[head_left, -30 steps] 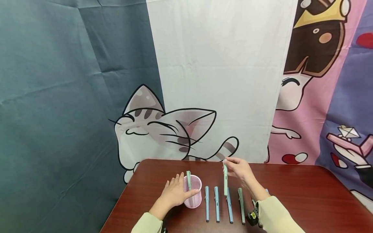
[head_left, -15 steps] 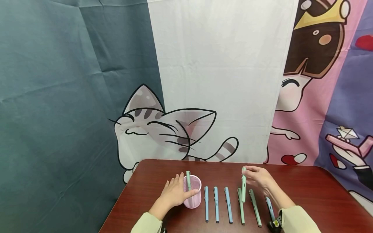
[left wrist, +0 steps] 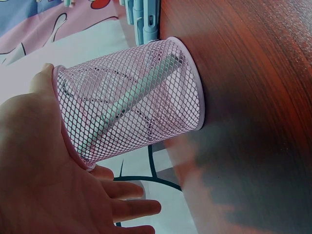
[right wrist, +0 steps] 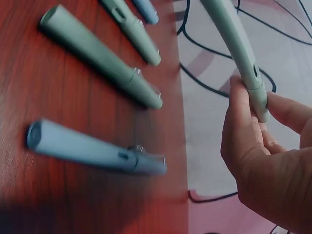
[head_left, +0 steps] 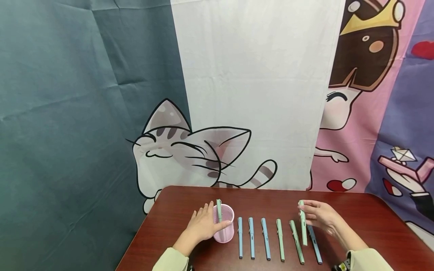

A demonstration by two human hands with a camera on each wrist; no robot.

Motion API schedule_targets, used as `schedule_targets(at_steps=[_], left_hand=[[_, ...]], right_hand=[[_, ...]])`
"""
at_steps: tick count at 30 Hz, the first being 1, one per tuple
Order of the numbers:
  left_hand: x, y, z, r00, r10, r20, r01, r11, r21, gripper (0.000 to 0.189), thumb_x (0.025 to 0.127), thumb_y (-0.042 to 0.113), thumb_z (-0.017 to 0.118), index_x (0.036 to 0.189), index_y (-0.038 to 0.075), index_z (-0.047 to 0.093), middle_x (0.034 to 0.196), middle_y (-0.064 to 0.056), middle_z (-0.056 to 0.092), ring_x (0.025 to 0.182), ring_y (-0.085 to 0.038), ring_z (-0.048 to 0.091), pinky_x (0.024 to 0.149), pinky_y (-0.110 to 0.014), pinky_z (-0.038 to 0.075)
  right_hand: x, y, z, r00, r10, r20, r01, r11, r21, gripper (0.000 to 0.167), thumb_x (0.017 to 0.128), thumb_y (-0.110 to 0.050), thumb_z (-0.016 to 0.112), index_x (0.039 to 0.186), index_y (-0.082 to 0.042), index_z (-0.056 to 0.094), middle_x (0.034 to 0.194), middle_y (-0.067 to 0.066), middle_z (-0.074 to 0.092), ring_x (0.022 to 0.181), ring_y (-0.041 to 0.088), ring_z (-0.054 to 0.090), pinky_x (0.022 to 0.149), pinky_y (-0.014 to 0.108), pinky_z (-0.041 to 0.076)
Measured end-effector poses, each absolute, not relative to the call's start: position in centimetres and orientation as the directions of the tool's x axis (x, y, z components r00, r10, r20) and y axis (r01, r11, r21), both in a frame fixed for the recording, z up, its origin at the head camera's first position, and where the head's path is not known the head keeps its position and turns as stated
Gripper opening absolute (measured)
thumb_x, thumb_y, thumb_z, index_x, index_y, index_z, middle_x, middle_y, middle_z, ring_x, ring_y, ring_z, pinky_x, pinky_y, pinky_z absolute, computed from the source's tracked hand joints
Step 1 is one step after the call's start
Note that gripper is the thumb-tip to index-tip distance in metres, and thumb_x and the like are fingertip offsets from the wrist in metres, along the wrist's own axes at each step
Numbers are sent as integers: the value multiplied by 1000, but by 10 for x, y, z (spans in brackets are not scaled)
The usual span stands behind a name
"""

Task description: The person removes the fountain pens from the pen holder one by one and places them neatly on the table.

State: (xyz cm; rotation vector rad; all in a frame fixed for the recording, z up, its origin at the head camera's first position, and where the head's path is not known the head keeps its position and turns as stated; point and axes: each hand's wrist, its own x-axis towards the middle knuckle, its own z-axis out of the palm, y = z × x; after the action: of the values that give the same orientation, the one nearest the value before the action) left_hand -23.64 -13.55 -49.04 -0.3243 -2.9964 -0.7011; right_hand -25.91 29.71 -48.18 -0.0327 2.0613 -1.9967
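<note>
My left hand rests against a pink mesh pen cup, fingers straight and thumb across its near rim. Inside the cup leans a green pen, also visible through the mesh in the left wrist view. With thumb and fingertips, my right hand pinches the end of a light green pen, which hangs tilted above the table. Beneath it, a blue pen lies rightmost in a row, beside a green pen. The right wrist view shows the held pen clear of the tabletop.
Leftward along the row on the reddish-brown table lie another green pen and blue pens, roughly parallel and spaced apart. A cartoon-printed cloth hangs behind the table's back edge.
My right hand has moved right and nearer, carrying the light green pen from above the middle of the row to its right end. The left hand and cup have stayed put.
</note>
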Motion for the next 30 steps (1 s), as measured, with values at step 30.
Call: schedule_targets(at_steps=[30], left_hand=[[-237, -135, -490, -978, 192, 77, 206, 878, 432, 113, 82, 81, 58, 154, -3, 34, 154, -29, 41, 140, -51, 39, 115, -67, 24]], right_hand=[[-246, 367, -508, -940, -244, -239, 220, 102, -970, 34, 98, -8, 63, 130, 3, 58, 100, -5, 71, 89, 12, 68, 79, 35, 59]])
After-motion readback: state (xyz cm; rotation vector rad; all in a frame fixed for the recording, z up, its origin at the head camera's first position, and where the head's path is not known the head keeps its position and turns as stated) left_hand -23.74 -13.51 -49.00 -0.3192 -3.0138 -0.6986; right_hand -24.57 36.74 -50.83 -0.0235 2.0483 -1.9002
